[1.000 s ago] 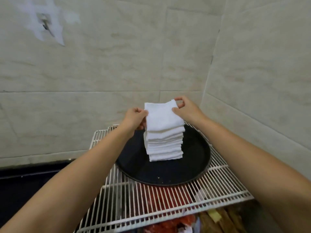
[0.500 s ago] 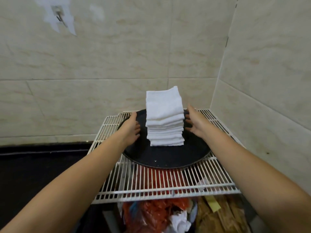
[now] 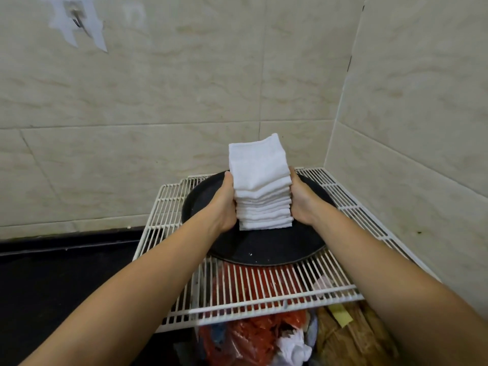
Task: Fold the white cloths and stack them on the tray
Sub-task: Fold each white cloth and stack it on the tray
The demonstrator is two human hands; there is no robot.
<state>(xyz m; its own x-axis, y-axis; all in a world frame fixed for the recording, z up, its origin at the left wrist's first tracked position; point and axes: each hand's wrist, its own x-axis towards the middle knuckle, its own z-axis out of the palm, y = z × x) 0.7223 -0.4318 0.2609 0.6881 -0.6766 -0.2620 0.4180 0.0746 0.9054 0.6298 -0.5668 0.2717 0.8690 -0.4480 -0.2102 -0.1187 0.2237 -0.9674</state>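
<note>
A tall stack of several folded white cloths (image 3: 260, 186) stands on a round black tray (image 3: 264, 249) on a white wire rack. My left hand (image 3: 224, 204) presses flat against the stack's left side. My right hand (image 3: 303, 202) presses against its right side. The fingers of both hands lie behind or along the stack and are partly hidden by it. The top cloth leans slightly to the back right.
The wire rack (image 3: 264, 302) sits in a tiled corner, with walls close behind and to the right. Under the rack's front edge lie red plastic bags (image 3: 248, 336), crumpled white paper (image 3: 293, 350) and brown material. A dark floor (image 3: 66, 281) lies to the left.
A second ago both hands pinched the top cloth's upper corners. They let go, dropped to the tray on either side, and now have closed in against the stack's sides.
</note>
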